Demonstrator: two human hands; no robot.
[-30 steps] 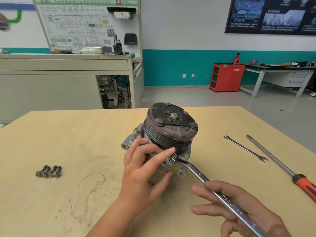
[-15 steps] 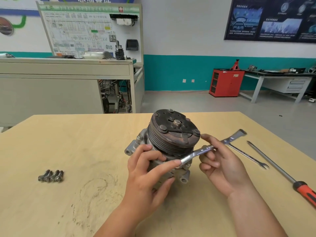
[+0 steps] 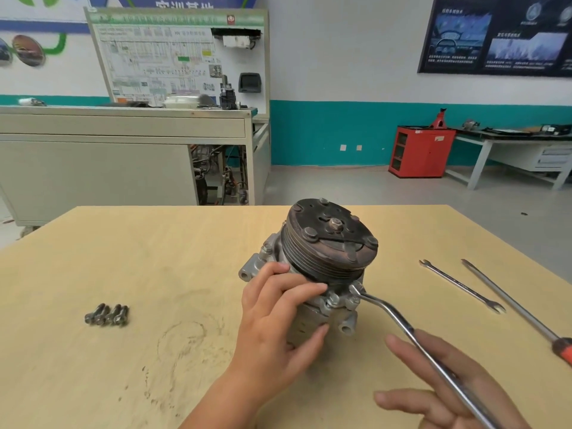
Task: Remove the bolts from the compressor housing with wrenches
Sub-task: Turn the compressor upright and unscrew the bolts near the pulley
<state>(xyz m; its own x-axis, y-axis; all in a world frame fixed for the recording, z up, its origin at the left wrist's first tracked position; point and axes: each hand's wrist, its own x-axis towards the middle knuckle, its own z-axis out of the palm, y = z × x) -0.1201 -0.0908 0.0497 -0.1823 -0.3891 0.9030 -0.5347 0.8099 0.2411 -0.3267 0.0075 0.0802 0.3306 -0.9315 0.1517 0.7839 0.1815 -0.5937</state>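
A: Compressor (image 3: 309,274): where do you have it?
B: You have it standing on the pale wood desk (image 3: 185,258), ribbed black pulley up. Your left hand (image 3: 278,320) curls round its cast grey body.
A: And your right hand (image 3: 448,388)?
B: Fingers straight, lying open under the shiny bent wrench (image 3: 402,329), whose ring end meets the housing flange.
A: Around you?
B: Four dull bolts (image 3: 106,314) lie side by side well to your left. A slim spanner (image 3: 461,286) and a red-handled screwdriver (image 3: 510,305) lie to your right.

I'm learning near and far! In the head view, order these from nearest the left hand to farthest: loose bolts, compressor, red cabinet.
1. compressor, gripped by the left hand.
2. loose bolts, left on table.
3. red cabinet, far across room.
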